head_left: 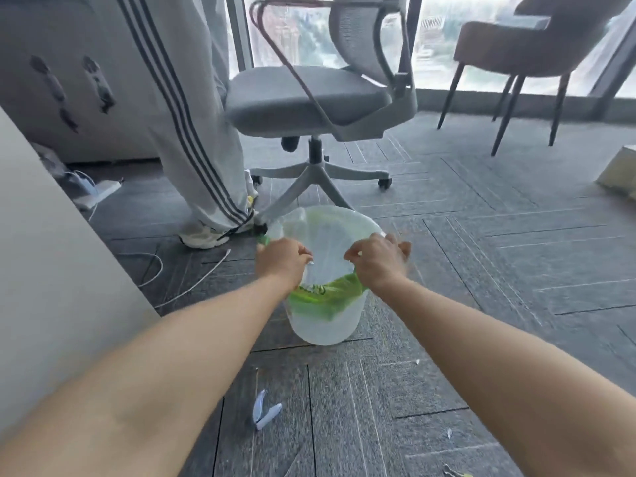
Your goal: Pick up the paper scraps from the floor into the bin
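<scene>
Left grip (284, 259), right grip (377, 261) curled, pinching thin green liner (327, 297) at rim of translucent white bin (323, 328). Pale paper scraps (266, 411) on grey carpet floor (481, 235): likely featherlight, flimsy; pinch edges.

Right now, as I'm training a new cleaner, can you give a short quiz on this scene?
1. True or false: left hand and right hand grip the rim of the translucent white plastic bin with its green liner.
2. The pale blue paper scrap lies: A in the bin; B on the grey carpet nearer the camera; C on a brown armchair.
3. What wheeled furniture stands just behind the bin?
Key: 1 true; 2 B; 3 grey mesh office chair.
</scene>
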The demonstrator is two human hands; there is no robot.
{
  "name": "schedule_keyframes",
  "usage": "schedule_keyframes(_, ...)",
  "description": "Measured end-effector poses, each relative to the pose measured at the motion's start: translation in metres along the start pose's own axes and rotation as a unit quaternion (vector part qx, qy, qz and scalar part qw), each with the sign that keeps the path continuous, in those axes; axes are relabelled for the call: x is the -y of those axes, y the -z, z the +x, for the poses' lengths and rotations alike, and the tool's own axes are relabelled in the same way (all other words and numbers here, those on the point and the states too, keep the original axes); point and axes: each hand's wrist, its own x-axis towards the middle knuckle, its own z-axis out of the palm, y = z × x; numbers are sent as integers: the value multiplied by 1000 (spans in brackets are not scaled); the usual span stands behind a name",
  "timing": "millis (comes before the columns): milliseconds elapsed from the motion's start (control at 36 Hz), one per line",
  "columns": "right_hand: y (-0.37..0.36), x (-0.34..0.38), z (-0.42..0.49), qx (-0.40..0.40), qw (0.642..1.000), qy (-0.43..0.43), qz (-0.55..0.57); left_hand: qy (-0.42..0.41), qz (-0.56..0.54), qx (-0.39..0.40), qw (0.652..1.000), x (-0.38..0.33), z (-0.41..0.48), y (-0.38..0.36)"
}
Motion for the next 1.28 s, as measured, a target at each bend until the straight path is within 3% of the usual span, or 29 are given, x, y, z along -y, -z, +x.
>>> schedule_keyframes(222,4,12,-3,-29,999,25,-11,-16,77,80,994,-1,0,5)
schedule_keyframes(417,11,-9,-12,11,998,63,21,-7,-58,128,990,5,-1,7)
schedule_keyframes(694,21,-72,-43,-43,990,52,121,-157,-194,43,967,-41,-32,22)
schedule_keyframes(861,15,-128,-81,-90,984,17,154,-238,-238,74,939,-87,-65,-27)
schedule_keyframes(1000,-15,-190,-118,-46,987,-62,141,-252,-205,186,928,-105,-88,-103)
schedule_keyframes(1083,-40,-222,-140,1,987,-106,119,-212,-165,246,931,-107,-93,-150)
schedule_keyframes(1278,-101,-260,-188,112,978,-155,80,-153,-59,290,943,-95,-90,-235)
